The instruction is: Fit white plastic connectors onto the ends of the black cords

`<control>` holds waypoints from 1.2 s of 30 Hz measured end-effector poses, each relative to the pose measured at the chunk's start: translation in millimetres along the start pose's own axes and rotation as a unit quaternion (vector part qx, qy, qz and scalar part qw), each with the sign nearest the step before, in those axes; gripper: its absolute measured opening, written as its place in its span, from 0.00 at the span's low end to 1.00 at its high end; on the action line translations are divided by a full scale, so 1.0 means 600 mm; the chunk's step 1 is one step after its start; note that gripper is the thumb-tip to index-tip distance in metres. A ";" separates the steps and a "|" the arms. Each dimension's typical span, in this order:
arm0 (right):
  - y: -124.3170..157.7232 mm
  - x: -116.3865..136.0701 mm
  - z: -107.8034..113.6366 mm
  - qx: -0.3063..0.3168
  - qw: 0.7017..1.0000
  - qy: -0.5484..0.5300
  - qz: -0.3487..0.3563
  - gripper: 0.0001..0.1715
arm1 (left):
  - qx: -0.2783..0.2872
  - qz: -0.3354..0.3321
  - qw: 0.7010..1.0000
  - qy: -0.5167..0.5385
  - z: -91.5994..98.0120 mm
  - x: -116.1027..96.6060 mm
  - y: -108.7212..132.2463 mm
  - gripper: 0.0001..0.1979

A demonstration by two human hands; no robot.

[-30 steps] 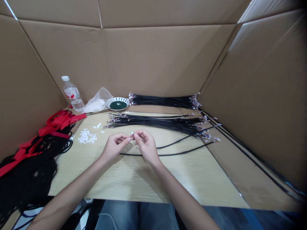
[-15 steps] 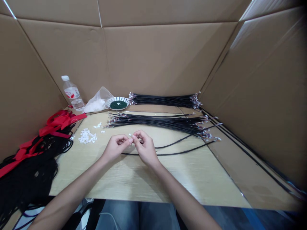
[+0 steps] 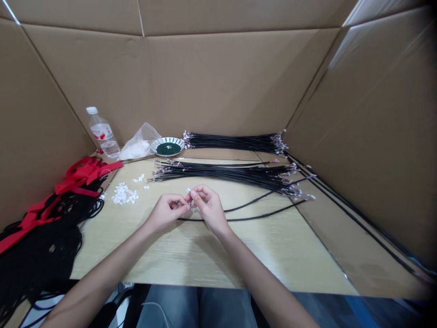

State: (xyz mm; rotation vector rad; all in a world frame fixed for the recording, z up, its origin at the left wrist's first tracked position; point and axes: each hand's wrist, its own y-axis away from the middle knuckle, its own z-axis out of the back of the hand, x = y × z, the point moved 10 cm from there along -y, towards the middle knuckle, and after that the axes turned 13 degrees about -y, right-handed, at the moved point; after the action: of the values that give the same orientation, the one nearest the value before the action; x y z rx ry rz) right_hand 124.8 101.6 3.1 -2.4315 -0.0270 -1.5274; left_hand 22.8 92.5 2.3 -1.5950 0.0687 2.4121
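Observation:
My left hand [image 3: 167,211] and my right hand [image 3: 207,205] meet fingertip to fingertip above the wooden tabletop [image 3: 211,255]. Both are pinched closed around a small white connector [image 3: 188,190] at the end of a black cable [image 3: 246,217]. That cable trails off to the right across the table. A pile of small white connectors [image 3: 123,194] lies to the left of my left hand. Beyond my hands a bundle of black cables [image 3: 225,173] lies crosswise.
A second bundle of cables [image 3: 235,142] lies at the back, beside a small dish of dark green bits [image 3: 167,147], a plastic bag [image 3: 139,144] and a water bottle [image 3: 101,132]. Red ribbons [image 3: 73,177] and black cords [image 3: 37,246] heap at left. Cardboard walls [image 3: 375,118] surround the table.
Both hands stay together on the connector, with small finger shifts. The cable end has moved slightly.

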 end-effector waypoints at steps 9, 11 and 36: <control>0.003 0.002 -0.005 0.008 0.999 0.040 0.001 0.13 | -0.023 -0.005 0.998 0.059 0.025 -0.004 -0.001 0.13; 0.005 0.000 -0.008 0.014 0.999 0.050 -0.006 0.12 | -0.025 0.008 0.996 0.080 0.029 0.003 -0.003 0.14; 0.002 -0.007 -0.011 0.032 0.997 0.074 -0.012 0.12 | 0.088 0.017 0.983 0.162 -0.011 0.015 -0.008 0.18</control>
State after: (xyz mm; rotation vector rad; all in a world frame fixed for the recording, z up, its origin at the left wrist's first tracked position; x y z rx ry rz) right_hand 117.5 99.6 1.6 -2.2706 -0.0752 -1.6872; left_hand 26.8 97.7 -8.0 -1.8941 0.3582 2.0795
